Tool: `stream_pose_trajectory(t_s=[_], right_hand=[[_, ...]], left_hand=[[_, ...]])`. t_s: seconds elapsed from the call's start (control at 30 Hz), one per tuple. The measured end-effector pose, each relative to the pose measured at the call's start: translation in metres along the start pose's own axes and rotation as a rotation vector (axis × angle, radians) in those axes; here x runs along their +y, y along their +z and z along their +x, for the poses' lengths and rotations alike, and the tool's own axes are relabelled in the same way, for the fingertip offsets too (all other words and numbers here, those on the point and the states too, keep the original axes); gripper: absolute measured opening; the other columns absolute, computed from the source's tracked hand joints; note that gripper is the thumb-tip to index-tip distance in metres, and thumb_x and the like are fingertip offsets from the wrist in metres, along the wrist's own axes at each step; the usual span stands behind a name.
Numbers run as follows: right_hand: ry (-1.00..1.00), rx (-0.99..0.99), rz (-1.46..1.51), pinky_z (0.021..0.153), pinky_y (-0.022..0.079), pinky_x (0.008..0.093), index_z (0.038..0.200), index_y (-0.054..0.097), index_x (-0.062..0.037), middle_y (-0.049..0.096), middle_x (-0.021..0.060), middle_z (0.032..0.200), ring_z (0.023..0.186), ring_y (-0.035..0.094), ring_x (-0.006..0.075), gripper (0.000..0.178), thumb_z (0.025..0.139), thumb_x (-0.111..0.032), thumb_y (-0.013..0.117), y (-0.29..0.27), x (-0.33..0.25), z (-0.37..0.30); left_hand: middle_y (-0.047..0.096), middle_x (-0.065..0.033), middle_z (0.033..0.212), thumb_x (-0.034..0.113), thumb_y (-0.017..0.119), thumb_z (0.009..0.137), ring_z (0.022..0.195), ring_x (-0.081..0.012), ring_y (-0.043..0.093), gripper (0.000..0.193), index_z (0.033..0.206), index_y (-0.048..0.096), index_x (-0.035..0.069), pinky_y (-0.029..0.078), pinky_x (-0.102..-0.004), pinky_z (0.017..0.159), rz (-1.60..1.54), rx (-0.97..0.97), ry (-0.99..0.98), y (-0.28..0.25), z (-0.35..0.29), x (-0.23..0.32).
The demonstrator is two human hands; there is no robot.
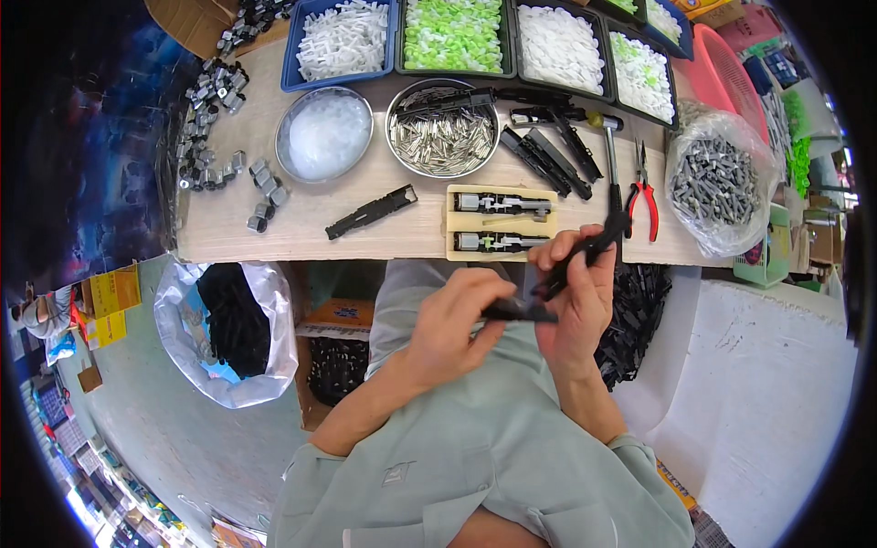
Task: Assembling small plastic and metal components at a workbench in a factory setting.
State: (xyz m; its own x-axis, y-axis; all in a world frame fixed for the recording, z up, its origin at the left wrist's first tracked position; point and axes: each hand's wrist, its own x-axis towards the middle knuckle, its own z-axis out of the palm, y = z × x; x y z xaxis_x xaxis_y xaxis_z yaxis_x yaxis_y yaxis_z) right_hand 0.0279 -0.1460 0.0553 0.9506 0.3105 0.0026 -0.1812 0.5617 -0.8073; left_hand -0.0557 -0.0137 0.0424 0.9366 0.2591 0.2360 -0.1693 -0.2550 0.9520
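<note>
Wooden bench spans the top, w/ trays of white and green plastic bits along the far edge. Clear bag of grey parts sits at the bench's right end. Two steel bowls near mid-bench, one w/ metal pins. Pale jig block at the front edge holds two assemblies. Red-handled pliers just right of it. Left hand closed on a black strip; right hand grips a 2nd black piece, both below the bench edge, over the lap.
</note>
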Motion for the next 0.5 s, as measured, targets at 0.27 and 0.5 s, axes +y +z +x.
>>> stream_pose_trajectory(t_s=[0.27,0.5], right_hand=[[0.265,0.042,0.277,0.105,0.046,0.043,0.126,0.046,-0.0084,0.053,0.009,0.111,0.107,0.055,0.024,0.028,0.099,-0.005,0.054,-0.003,0.0,-0.011],[-0.2,0.047,-0.465,0.108,0.042,0.0418,0.141,0.043,-0.0047,0.05,0.0155,0.136,0.119,0.054,0.0284,0.06,0.089,-0.01,0.072,-0.009,0.007,-0.001]], left_hand=[[0.064,-0.015,0.109,0.004,0.071,0.07,0.078,-0.0243,0.064,0.035,0.104,0.065,0.001,0.051,-0.0328,0.063,0.337,-0.154,0.617,-0.01,0.007,-0.016],[0.065,-0.0177,0.109,0.007,0.063,0.096,0.086,-0.0207,0.064,0.012,0.103,0.055,0.0,0.053,-0.0324,0.077,-0.335,0.096,0.057,0.001,0.002,-0.001]])
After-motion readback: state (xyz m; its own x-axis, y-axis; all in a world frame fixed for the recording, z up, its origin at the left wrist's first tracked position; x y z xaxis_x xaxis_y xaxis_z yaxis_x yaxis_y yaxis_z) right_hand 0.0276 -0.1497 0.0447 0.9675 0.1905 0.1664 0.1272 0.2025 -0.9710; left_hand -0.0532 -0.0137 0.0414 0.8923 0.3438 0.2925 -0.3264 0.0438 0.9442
